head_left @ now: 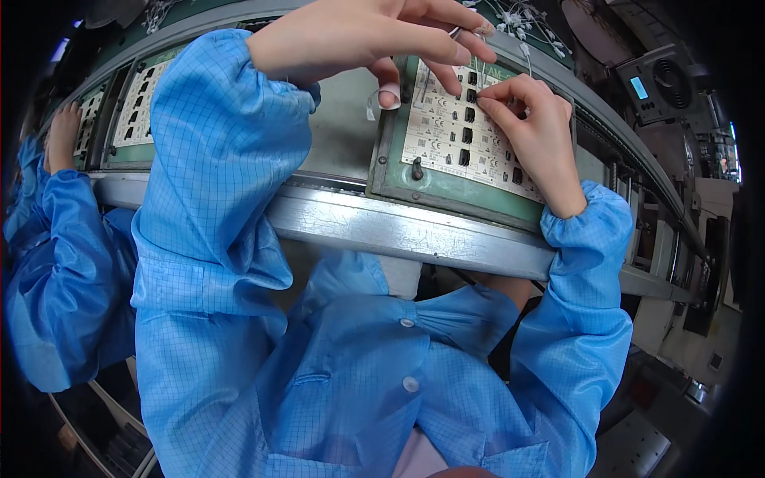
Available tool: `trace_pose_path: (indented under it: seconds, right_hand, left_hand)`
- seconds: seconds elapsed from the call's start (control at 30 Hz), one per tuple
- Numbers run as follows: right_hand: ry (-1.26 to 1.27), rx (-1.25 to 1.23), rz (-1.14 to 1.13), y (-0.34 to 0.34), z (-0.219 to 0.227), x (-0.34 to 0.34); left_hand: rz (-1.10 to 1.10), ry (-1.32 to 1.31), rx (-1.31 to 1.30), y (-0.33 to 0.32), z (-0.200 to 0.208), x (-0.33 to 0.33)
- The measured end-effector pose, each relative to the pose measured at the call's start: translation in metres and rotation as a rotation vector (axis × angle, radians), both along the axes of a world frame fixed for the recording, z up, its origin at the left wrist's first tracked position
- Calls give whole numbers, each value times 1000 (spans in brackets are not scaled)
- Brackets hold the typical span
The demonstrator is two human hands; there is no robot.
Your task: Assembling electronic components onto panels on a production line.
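The right hand (535,127) pinches a small black part (472,96) on the board (462,139), which lies in a green tray (446,195) on the rail (382,227). The left hand (358,36) grips thin wires (454,32) above. A slip could bend the part's legs, or the wires could snag nearby parts.

A matt green tray (446,195) is seen holding a pale matt board (446,127) with glossy black plastic parts (464,135). Below the tray, a brushed metal rail (382,227) is seen; the sleeves (223,159) are of gridded blue cloth.
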State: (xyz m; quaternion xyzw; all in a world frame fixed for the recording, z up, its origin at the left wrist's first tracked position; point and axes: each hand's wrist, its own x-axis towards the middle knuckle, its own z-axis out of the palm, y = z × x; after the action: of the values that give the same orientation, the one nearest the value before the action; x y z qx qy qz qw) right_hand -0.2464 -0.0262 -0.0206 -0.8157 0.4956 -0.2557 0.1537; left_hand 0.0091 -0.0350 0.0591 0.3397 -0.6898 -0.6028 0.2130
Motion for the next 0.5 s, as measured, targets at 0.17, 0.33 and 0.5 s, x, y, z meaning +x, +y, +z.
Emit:
trace_pose_path:
  seconds: [0.17,0.33,0.5]
  right_hand:
    - [122,-115,14,2,-1,-3]
    - [178,-175,68,4,4,-2]
    - [250,-138,157,9,18,-11]
  left_hand:
    - [-32,189,-230,-7,-14,4]
    - [327,136,-103,-7,-10,0]
    - [345,233,-40,-10,-15,5]
